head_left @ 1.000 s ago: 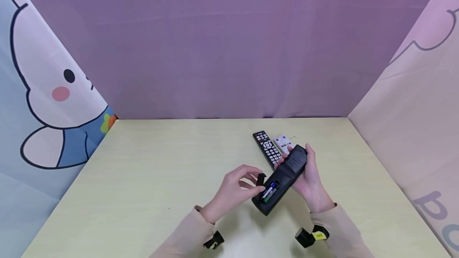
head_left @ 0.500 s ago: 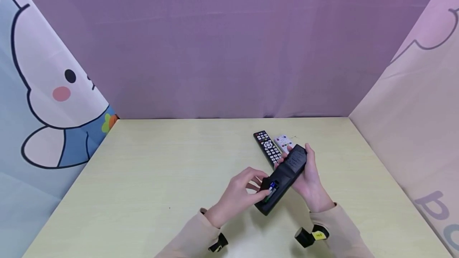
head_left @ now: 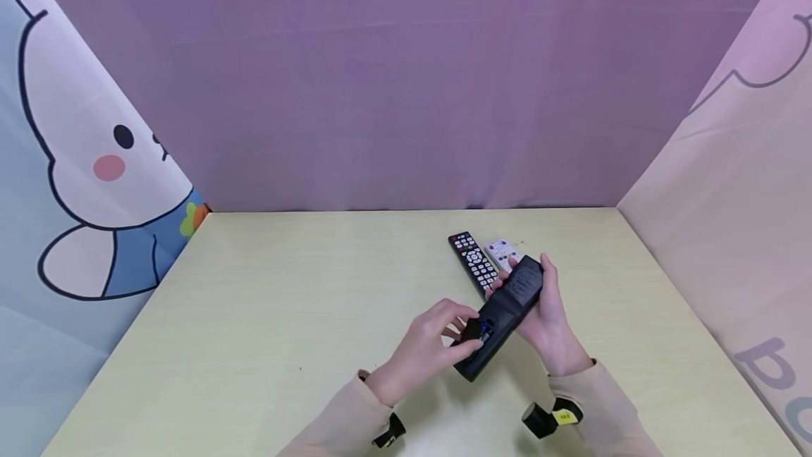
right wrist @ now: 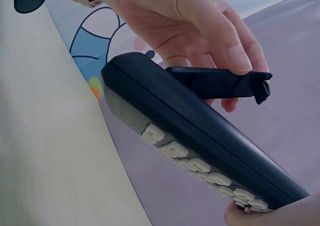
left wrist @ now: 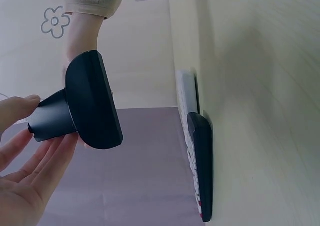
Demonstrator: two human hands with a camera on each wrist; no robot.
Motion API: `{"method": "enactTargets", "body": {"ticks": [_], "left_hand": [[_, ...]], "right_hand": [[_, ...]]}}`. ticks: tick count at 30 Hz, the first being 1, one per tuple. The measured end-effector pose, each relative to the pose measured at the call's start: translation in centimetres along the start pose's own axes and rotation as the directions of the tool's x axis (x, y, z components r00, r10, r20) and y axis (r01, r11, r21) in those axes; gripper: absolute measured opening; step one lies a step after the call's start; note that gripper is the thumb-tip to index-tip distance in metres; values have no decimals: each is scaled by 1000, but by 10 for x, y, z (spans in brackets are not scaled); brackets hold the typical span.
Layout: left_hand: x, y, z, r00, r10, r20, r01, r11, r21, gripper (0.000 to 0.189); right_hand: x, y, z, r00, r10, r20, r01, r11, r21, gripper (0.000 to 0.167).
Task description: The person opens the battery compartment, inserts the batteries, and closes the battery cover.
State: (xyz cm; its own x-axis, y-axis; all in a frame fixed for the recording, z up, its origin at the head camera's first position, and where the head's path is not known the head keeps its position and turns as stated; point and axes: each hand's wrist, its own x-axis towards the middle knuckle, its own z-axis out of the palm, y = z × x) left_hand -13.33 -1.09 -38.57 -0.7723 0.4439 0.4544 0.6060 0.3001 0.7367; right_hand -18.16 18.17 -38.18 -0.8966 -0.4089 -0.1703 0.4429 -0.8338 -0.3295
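Note:
My right hand (head_left: 550,330) grips a black remote control (head_left: 507,309), its back turned up and its buttons facing down. Near the remote's lower end lies a battery compartment, where part of a battery (head_left: 486,331) shows. Thumb and fingers of my left hand (head_left: 423,344) pinch a black battery cover (right wrist: 220,82). In the right wrist view the cover stands at an angle to the remote's back, one end against it and the clip end raised. The left wrist view shows the cover (left wrist: 50,117) edge-on between thumb and fingers.
A second black remote (head_left: 472,259) and a white remote (head_left: 501,251) lie side by side on the pale table (head_left: 285,288), just beyond the held remote. A purple cloth (head_left: 406,90) hangs behind the table, with printed cloths at both sides.
My left hand has moved right and slightly down with the battery cover, over the compartment, so less of the battery shows. The right hand and its remote have stayed nearly still.

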Motion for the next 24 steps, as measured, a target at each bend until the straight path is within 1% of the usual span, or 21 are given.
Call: {"method": "enactTargets", "body": {"ticks": [3, 10, 15, 24], "left_hand": [[0, 0, 0, 1000, 2, 11, -2, 1000, 21, 32], [1, -1, 1, 999, -13, 38, 10, 996, 86, 32], [3, 1, 1, 998, -28, 58, 20, 992, 128, 31], [5, 3, 0, 993, -62, 98, 40, 976, 214, 31]], "right_hand": [[1, 0, 0, 1000, 2, 7, -2, 1000, 1, 44], [2, 0, -2, 1000, 10, 26, -10, 1000, 7, 42], [2, 1, -2, 999, 12, 35, -12, 1000, 12, 42], [2, 3, 0, 999, 16, 36, -17, 1000, 15, 42]]}}
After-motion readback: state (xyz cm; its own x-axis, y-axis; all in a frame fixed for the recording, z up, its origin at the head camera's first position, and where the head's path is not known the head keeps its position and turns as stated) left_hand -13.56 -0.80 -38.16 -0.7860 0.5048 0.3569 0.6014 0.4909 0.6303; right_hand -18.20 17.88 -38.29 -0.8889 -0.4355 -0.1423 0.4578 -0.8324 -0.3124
